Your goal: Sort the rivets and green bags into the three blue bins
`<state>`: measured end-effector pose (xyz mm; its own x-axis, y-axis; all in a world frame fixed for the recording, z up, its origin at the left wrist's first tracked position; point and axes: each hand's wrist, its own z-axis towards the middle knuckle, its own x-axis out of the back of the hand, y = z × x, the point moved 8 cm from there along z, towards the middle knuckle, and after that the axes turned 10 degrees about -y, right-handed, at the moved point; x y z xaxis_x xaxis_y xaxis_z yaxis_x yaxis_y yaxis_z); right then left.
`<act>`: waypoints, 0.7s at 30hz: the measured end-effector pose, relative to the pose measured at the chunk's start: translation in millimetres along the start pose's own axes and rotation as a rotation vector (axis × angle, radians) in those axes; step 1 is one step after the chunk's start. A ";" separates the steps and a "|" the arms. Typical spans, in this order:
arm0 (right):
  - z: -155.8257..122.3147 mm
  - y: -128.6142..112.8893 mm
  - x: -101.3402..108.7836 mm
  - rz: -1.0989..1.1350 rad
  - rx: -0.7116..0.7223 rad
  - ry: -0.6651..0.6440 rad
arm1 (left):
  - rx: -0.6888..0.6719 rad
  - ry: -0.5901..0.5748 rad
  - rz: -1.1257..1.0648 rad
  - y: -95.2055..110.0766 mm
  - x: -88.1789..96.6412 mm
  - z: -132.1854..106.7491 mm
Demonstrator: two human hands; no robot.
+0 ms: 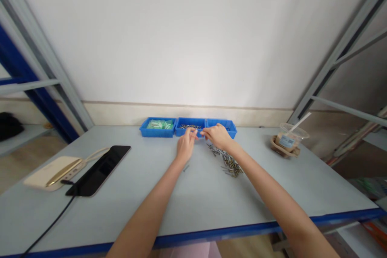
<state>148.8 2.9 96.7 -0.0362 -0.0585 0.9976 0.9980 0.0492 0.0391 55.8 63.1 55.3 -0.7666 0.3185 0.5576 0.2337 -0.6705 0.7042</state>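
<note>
Three blue bins stand in a row at the back of the grey table [187, 193]. The left bin [157, 127] holds green pieces, the middle bin [191, 125] holds small metal pins, and the right bin [223, 125] is partly hidden by my right hand. My left hand [185, 145] and my right hand [218, 136] meet just in front of the middle bin, fingertips pinched together on a small part too tiny to name. A pile of metal pins [226, 160] lies on the table under my right wrist. One loose pin [186, 167] lies by my left wrist.
A black phone [99, 169] and a beige power bank [53, 172] with a cable lie at the left. A plastic drink cup [288, 140] with a straw stands at the right. Metal shelf frames rise on both sides; a white wall is behind.
</note>
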 end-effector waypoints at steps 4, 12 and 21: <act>33.9 12.7 21.8 0.044 -0.204 0.041 | 0.141 0.294 -0.067 -27.7 34.8 -1.7; -50.6 31.8 -5.7 0.016 -0.335 -0.164 | 0.001 -0.126 0.036 -6.3 -5.6 2.6; -100.2 26.3 -45.9 0.004 -0.357 -0.304 | -0.066 -0.390 0.183 11.9 -39.1 -13.1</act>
<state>181.9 -93.0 46.3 0.0075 0.2381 0.9712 0.9514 -0.3006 0.0663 80.7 33.9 36.1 -0.4294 0.4110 0.8042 0.2961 -0.7771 0.5553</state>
